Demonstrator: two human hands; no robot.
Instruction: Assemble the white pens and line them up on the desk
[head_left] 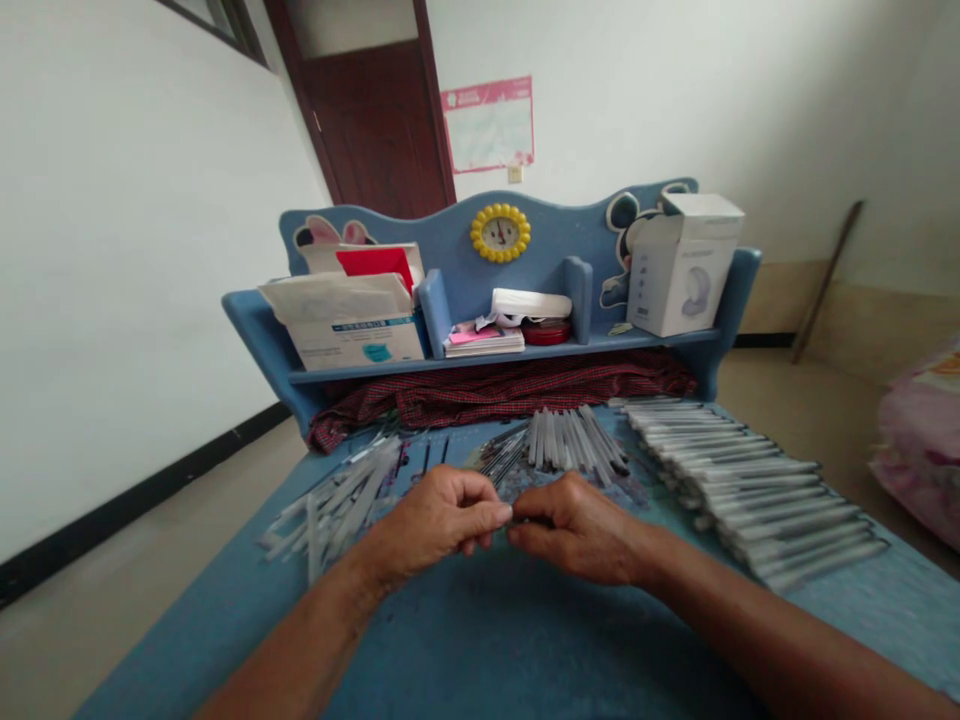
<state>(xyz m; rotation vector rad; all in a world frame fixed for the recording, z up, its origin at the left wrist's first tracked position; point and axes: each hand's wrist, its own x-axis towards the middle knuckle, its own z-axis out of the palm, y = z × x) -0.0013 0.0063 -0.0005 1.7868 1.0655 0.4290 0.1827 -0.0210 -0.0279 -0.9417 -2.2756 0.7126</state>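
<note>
Just above the blue desk, my left hand (pixel 459 510) and my right hand (pixel 574 528) meet fingertip to fingertip. Both are closed in a pinch around something small and dark, which the fingers mostly hide. Beyond them lie a bunch of thin dark pen refills (pixel 504 455) and a row of translucent pen barrels (pixel 566 438). Left of my left hand is a loose heap of clear plastic pieces (pixel 349 500), perhaps pen caps or sleeves. To the right of my right hand, a long stack of pens (pixel 750 490) lies side by side.
A blue shelf (pixel 502 362) rises at the desk's back, with a mask box (pixel 360 335), booklets (pixel 484 344), a red round tin (pixel 546 332) and a white box (pixel 684 270). Red checked cloth (pixel 495 390) is bunched beneath it. A yellow flower clock (pixel 500 233) is mounted above.
</note>
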